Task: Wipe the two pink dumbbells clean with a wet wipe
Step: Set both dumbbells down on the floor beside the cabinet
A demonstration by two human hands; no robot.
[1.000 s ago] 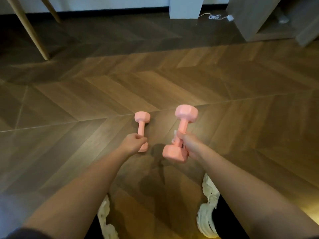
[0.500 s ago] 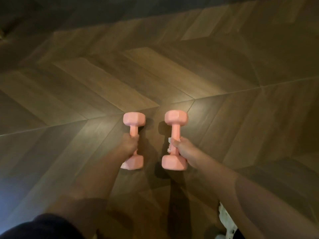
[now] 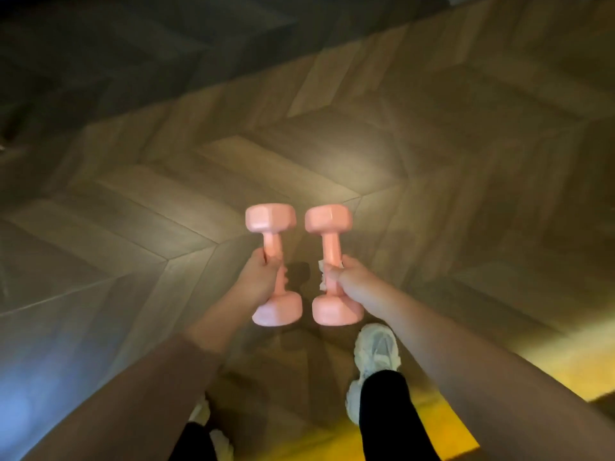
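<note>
Shoe: a white shoe [image 3: 376, 354] stood on the floor below the right arm.
Left hand [image 3: 258, 282]: wrapped around the left dumbbell [image 3: 274, 264], held above the floor.
Right hand [image 3: 349, 282]: clasped the right dumbbell [image 3: 331, 264] with a white wet wipe [image 3: 322, 277] against the handle.
Floor: herringbone wood floor [image 3: 332, 144] beyond.

- Two pink dumbbells — the left dumbbell [image 3: 273, 264] and the right dumbbell [image 3: 332, 264].
- Two hands — the left hand [image 3: 258, 279] and the right hand [image 3: 349, 282], each one wrapped around one dumbbell.
- One white wipe [image 3: 322, 276], a small bit showing.
- Two white shoes — the right shoe [image 3: 374, 352], and the left shoe [image 3: 213, 430], mostly hidden.
- One wood floor [image 3: 233, 181].
</note>
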